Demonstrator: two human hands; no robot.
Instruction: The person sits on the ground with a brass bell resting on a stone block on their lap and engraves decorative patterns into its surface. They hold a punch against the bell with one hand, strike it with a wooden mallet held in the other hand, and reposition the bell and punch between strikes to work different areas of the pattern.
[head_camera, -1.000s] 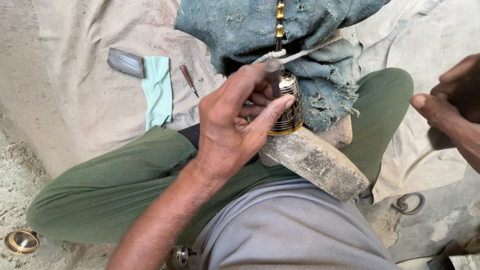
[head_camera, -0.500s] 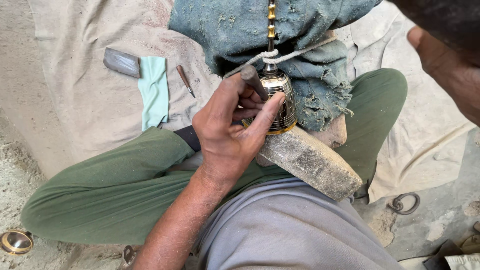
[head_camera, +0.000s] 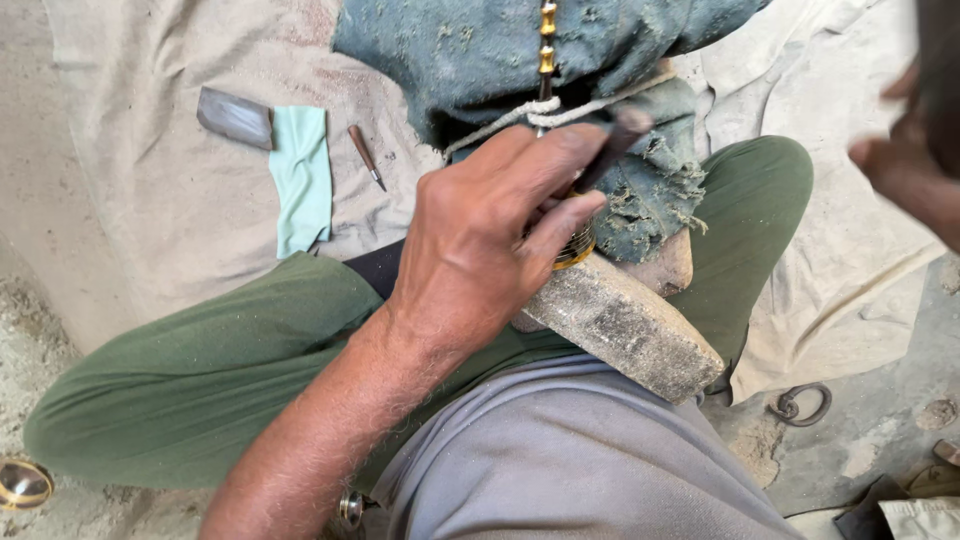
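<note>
My left hand (head_camera: 490, 235) is shut on a short dark punch-like tool (head_camera: 622, 135), its tip against a patterned brass piece (head_camera: 575, 248) that the fingers mostly hide. The brass piece rests on a worn wooden block (head_camera: 625, 330) lying across my lap. A beaded brass rod (head_camera: 546, 45) rises from it, tied with pale cord (head_camera: 515, 118) against a ragged blue-green cloth (head_camera: 440, 50). My right hand (head_camera: 905, 165) is raised at the right edge, blurred, with a dark shape above it; what it grips is unclear.
On the beige ground sheet (head_camera: 150, 220) lie a flat grey metal piece (head_camera: 235, 117), a pale green cloth (head_camera: 302, 175) and a small wooden-handled awl (head_camera: 366, 155). A metal ring (head_camera: 800, 405) lies at the right, and a brass cup (head_camera: 22, 483) at the lower left.
My right hand has risen from the right edge to the upper right and blurs. My left hand has slid further over the brass piece, still gripping the tool.
</note>
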